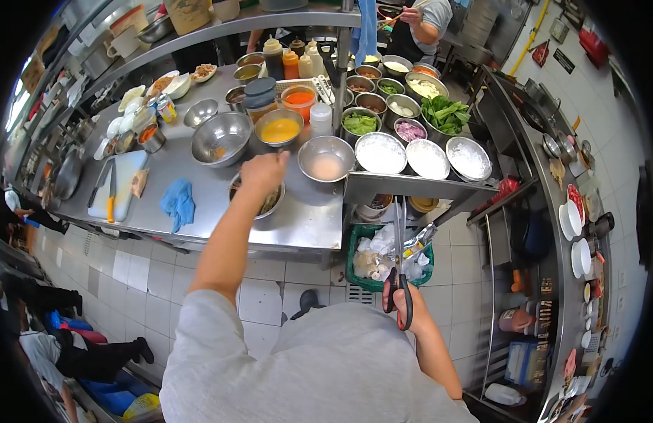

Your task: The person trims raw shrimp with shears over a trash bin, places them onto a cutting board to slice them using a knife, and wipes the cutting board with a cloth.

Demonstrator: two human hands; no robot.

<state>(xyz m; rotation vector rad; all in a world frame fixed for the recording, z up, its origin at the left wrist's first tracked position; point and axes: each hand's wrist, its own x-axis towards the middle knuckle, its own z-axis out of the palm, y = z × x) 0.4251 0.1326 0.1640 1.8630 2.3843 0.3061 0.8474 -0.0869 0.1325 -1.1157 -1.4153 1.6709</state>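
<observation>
My left hand (265, 173) is over a small metal bowl (271, 205) near the table's front edge, its fingers curled. The hand and forearm cover part of the bowl, so what the fingers hold, if anything, is hidden. In my right hand (413, 308) is a pair of scissors (400, 264) with dark handles, blades pointing away from me and slightly apart. Beyond my left hand are a bowl of yellow liquid (279, 130) and a wide metal bowl (221, 140). A bowl with pale pinkish contents (325, 166) stands to its right.
Three containers of white powder (381, 153) line the shelf's front edge, leafy greens (445, 115) behind. Below is a green bin (355, 262) of waste. At left lie a cutting board (122, 185) with knives and a blue cloth (178, 204). A person (425, 28) stands across the table.
</observation>
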